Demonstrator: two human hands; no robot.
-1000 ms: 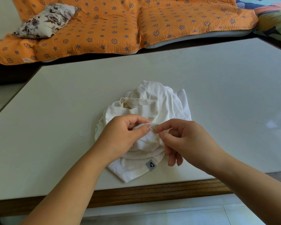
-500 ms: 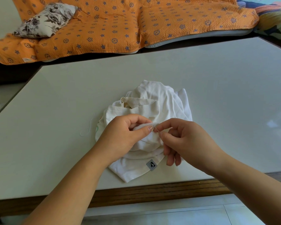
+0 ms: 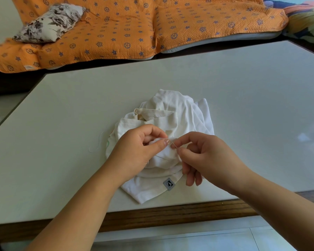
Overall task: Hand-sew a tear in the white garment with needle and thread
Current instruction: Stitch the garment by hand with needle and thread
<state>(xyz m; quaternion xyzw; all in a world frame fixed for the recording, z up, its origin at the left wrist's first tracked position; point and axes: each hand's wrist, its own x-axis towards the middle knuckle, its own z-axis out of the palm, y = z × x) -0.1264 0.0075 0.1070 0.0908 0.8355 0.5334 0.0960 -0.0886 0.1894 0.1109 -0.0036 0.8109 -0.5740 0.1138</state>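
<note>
A crumpled white garment (image 3: 172,113) with a small grey label lies on the pale table (image 3: 243,98) near its front edge. My left hand (image 3: 138,149) grips a raised fold of the cloth between thumb and fingers. Just right of that thumb, my right hand (image 3: 205,156) pinches a thin silver needle (image 3: 173,143) between thumb and forefinger, its tip at the fold. A loose loop of pale thread (image 3: 98,144) lies on the table to the left of the garment. The tear itself is hidden by my fingers.
The table has a wooden front edge (image 3: 170,212) and an angled corner at the far right. Behind it stands a sofa under an orange patterned cover (image 3: 134,28), with a floral cushion (image 3: 49,22) at the left.
Almost nothing has moved. Both hands hold the same pinch at the fold, with only a slight shift of the needle hand.
</note>
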